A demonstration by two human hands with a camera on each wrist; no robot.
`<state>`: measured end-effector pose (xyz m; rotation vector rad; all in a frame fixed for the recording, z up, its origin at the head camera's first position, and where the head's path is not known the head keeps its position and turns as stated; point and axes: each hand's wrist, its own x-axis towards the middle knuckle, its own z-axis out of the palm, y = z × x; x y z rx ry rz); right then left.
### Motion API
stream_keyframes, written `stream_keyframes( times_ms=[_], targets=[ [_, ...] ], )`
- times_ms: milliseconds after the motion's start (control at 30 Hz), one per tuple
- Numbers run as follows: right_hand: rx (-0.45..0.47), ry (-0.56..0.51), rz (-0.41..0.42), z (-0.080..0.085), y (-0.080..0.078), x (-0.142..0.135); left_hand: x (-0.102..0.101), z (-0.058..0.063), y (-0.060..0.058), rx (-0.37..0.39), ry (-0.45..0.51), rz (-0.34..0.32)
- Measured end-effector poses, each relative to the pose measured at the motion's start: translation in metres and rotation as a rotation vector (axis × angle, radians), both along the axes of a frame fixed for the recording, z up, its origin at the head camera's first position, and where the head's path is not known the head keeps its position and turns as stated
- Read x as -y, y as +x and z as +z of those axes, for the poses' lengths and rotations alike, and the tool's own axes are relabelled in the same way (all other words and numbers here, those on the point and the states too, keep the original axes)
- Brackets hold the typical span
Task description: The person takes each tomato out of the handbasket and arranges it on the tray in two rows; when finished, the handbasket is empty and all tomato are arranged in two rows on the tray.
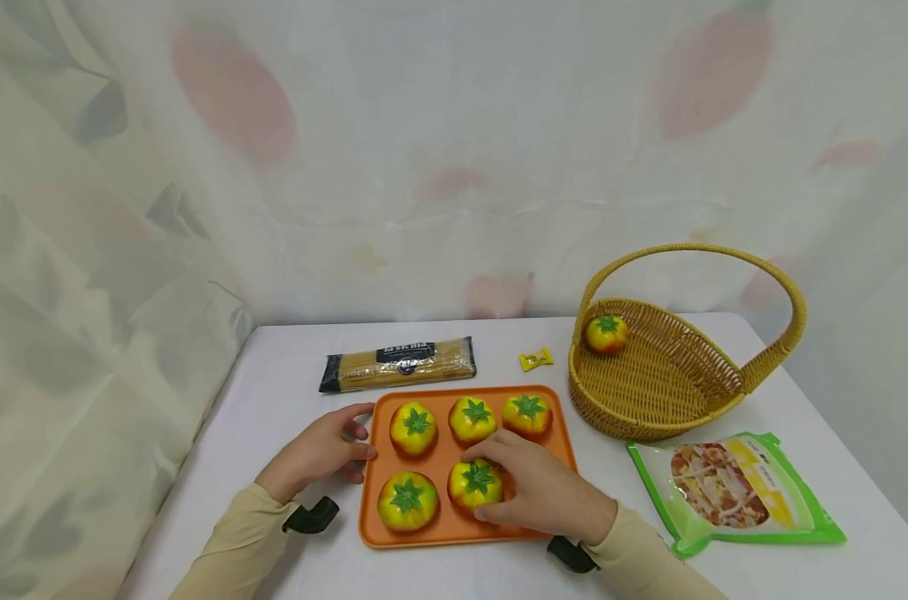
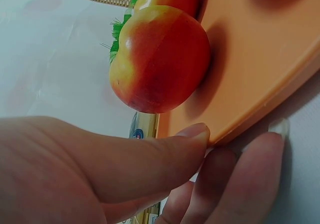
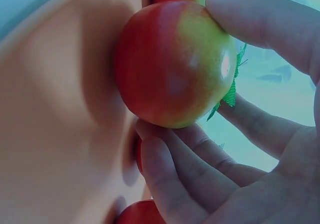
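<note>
An orange tray lies on the table with several artificial tomatoes in two rows. They are yellow to red, with green star-shaped leaves. My left hand grips the tray's left edge; in the left wrist view, its thumb lies on the rim and the fingers are beneath it. A back-left tomato is just beyond that thumb. My right hand holds the front-middle tomato, thumb on one side and fingers on the other. Left of it sits another tomato. The back row has three more.
A wicker basket with a tall handle stands at the back right, one tomato inside. In front of it lies a green-edged food bag. Behind the tray are a pack of spaghetti and a small yellow wrapped candy.
</note>
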<state>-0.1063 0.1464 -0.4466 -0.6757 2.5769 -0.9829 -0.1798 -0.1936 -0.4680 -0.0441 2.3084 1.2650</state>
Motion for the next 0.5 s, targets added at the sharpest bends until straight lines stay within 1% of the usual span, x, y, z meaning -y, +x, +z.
stream_keyframes(
  times_ms=[200,433,500],
  targets=[
    [-0.005,0.008,0.004,-0.0003,0.0002,-0.0001,0.0003,-0.0007,-0.0008,0.013,-0.004,0.018],
    [0.003,0.007,0.014,-0.0001,0.0006,-0.0007,0.0002,-0.0003,-0.0011,0.015,-0.012,0.008],
    [-0.003,0.010,0.017,0.0006,0.0007,-0.0010,0.0001,-0.0003,-0.0012,0.017,-0.013,0.016]
  ],
)
